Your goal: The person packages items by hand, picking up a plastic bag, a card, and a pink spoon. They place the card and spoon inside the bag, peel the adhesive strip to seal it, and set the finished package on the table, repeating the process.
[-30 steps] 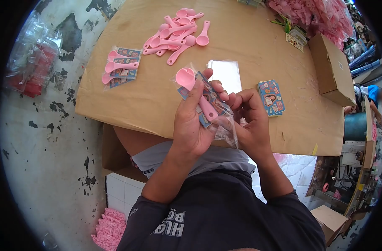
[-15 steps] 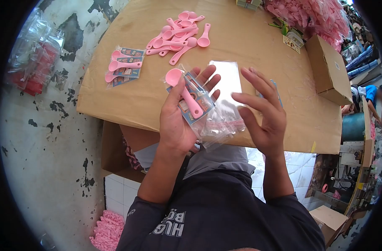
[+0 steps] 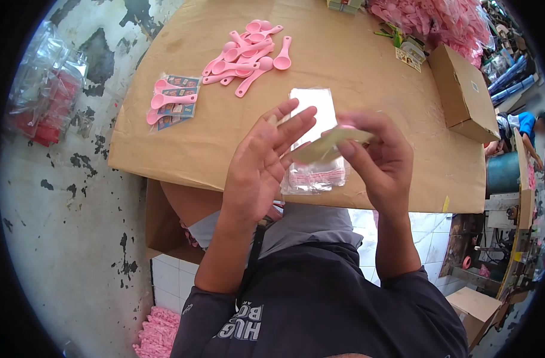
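My right hand (image 3: 380, 158) pinches a packet (image 3: 326, 147) between thumb and fingers. It is smeared by motion and shows a pale greenish face; the pink spoon seen in it earlier is mostly hidden. My left hand (image 3: 254, 164) is open, palm up and fingers spread, just left of the packet. Beneath both hands lies a stack of clear plastic bags (image 3: 313, 104), its pink-marked end near the table's front edge. Over to the left, finished-looking packets (image 3: 174, 101) with pink spoons and blue cards overlap one another. A pile of loose pink spoons (image 3: 245, 56) sits farther back.
The brown-covered table (image 3: 404, 179) stands before me. A cardboard box (image 3: 463, 95) is at its right edge, near a large bag of pink spoons (image 3: 430, 21). Plastic bags (image 3: 48, 83) hang on the left wall. Another person (image 3: 526, 134) is at far right.
The packet has passed from my left hand to my right hand and turned so that a pale side shows. My left hand has opened. The view has shifted slightly.
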Demonstrator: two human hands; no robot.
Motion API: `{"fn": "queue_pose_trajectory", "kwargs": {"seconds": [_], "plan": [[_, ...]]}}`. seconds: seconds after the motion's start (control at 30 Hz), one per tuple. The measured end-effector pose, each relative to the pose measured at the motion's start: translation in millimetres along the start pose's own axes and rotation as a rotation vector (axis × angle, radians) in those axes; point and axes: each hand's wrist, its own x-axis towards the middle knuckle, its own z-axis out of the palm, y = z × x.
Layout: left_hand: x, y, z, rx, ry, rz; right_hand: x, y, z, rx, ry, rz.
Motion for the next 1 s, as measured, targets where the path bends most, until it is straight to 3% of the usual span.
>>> {"fn": "queue_pose_trajectory", "kwargs": {"seconds": [0.07, 0.1, 0.2, 0.33, 0.4, 0.53, 0.73, 1.0], "plan": [[-1, 0, 2, 0.26, -0.151, 0.015, 2, -3, 1, -0.043, -0.024, 0.085], [1, -6, 4, 0.367, -0.13, 0.089, 0, 1, 1, -0.082, -0.059, 0.159], [-1, -3, 11, 0.573, -0.011, 0.029, -2, 7, 3, -0.145, -0.138, 0.282], [0, -10, 6, 0.668, 0.082, 0.11, -3, 20, 2, -0.058, 0.043, 0.24], [-2, -12, 11, 0.691, 0.102, 0.116, 3, 26, -5, -0.636, 0.21, -0.324], [-3, -23, 20, 0.729, 0.093, 0.206, 13, 17, -7, -0.863, 0.153, -0.559], [-6, -26, 18, 0.813, 0.003, 0.136, 14, 14, -6, -0.946, 0.166, -0.56], [-9, -26, 11, 0.908, -0.026, 0.201, 12, 21, -5, -0.967, 0.186, -0.615]]}}
